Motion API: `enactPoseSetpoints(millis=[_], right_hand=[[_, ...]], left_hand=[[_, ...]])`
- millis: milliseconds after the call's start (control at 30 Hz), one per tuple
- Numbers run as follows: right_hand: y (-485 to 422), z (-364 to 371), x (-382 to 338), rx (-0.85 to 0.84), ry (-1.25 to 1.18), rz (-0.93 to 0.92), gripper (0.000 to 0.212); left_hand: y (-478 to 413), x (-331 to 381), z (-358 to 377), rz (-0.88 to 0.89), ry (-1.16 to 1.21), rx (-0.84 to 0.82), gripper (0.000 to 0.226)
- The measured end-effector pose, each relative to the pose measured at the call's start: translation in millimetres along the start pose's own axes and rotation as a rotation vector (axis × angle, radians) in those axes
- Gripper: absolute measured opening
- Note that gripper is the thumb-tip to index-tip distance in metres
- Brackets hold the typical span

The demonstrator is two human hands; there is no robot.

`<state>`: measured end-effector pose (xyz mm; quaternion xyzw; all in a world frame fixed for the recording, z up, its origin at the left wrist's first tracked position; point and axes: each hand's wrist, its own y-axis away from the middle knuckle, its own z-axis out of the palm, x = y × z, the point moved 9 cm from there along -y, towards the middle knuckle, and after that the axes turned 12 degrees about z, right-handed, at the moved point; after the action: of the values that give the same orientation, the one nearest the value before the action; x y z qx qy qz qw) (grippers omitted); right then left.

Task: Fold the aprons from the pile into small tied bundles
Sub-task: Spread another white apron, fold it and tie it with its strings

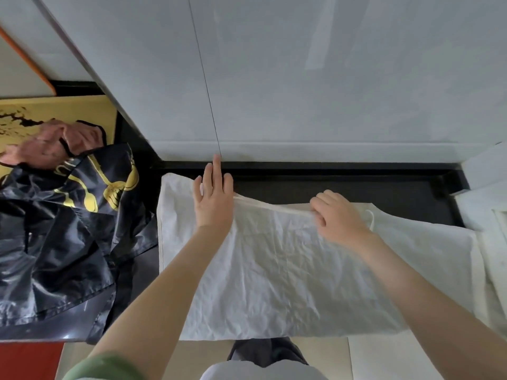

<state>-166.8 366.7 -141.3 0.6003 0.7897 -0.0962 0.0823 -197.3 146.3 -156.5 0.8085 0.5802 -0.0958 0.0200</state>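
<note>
Here is the white apron [274, 270], spread wide and wrinkled across the dark bench [356, 185], its near edge lying along the front of the bench. Both hands work its far edge.

The left hand [214, 198] lies flat, fingers straight and slightly spread. The palm presses down on the cloth and the fingertips reach past it towards the pale wall [301, 78]. It holds nothing, only pressing.

The right hand [337, 218] is further along the same edge, fingers curled in and gripping the hem, where the cloth rises into a small ridge. Just beyond its knuckles a thin white tie [371, 218] loops out from the apron.

Off to the left is the pile: glossy black aprons [55, 229] with a yellow print, heaped and crumpled on the bench, just beside the white apron's left edge. On the far side of the heap lies a pink apron [41, 146] with black trim, partly over a yellow board [90, 111].

To the right, more white cloth [493, 242] lies next to the apron. A green sleeve [104, 366] shows at the bottom of the left arm.
</note>
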Motion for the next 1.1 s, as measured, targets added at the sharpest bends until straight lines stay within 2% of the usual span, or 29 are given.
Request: enactPoseSetpoints(millis=[33,67,167,200,267,300,367,467,567,633,700,767,833,900,967,1033,1067,1100], right_hand=[[5,-4,3,-0.012,-0.029,0.015,0.022],[10,-3,4,-0.052,-0.056,0.033,0.023],[22,11,11,-0.256,-0.063,0.105,0.022],[25,19,15,-0.362,-0.044,0.153,0.022],[32,31,21,-0.548,-0.065,0.259,0.025],[36,31,24,-0.598,-0.120,0.322,0.021],[45,30,27,-0.658,-0.248,0.414,0.004],[52,31,35,-0.675,-0.296,0.531,0.030],[57,47,36,-0.761,-0.216,0.581,0.063],[63,62,27,-0.827,-0.157,0.536,0.059],[64,70,24,-0.792,-0.124,0.532,0.034],[62,71,29,-0.725,-0.128,0.581,0.011],[55,67,33,-0.641,-0.160,0.625,0.003],[47,60,42,-0.550,-0.176,0.676,0.008],[43,54,55,-0.472,-0.219,0.761,0.011],[41,48,66,-0.395,-0.257,0.820,0.008],[41,45,70,-0.354,-0.264,0.839,0.005],[42,41,75,-0.318,-0.262,0.858,0.003]], left_hand=[[-2,1,-8,0.037,0.010,0.041,0.041],[-2,2,-12,0.078,0.028,0.058,0.031],[-4,12,-31,0.231,0.016,0.060,0.027],[-2,19,-34,0.306,-0.005,-0.004,0.025],[9,30,-23,0.470,-0.023,-0.279,0.012],[17,33,-17,0.518,-0.014,-0.418,0.011],[31,30,-16,0.523,0.069,-0.597,0.015],[43,28,-14,0.489,0.157,-0.698,0.008],[42,29,-12,0.489,0.125,-0.668,0.015],[40,24,-10,0.428,0.109,-0.652,0.028],[36,17,-13,0.347,0.103,-0.619,0.047],[29,13,-23,0.274,0.128,-0.559,0.049],[21,13,-36,0.264,0.150,-0.507,0.036],[18,17,-46,0.293,0.185,-0.507,0.029],[25,24,-52,0.325,0.294,-0.621,0.027],[48,26,-45,0.244,0.462,-0.932,0.056],[65,26,-42,0.147,0.572,-1.111,0.074],[77,27,-40,0.037,0.675,-1.224,0.087]])
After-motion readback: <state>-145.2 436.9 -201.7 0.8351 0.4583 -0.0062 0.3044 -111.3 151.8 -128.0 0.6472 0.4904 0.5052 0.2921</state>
